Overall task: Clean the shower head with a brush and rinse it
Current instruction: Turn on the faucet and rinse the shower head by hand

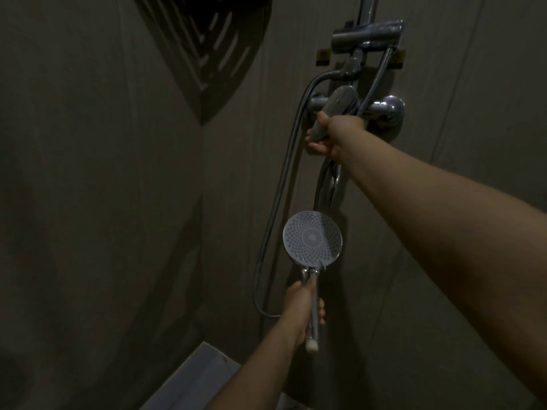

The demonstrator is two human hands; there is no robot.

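Our left hand (302,306) grips the shower head (312,239) by its handle (face toward us); our right hand (331,134) holds the tap lever (334,109).

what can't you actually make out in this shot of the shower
Head view, the only one:
- Brush: none in sight.
- Water flow: none visible at the shower head; too dim to be sure.
- Mixer lever: its lower end is covered by the right hand.
- Shower head handle: middle hidden by the gripping left hand.
- Riser pipe: cut off by the top edge.
- Corner shelf: contents lost in shadow.
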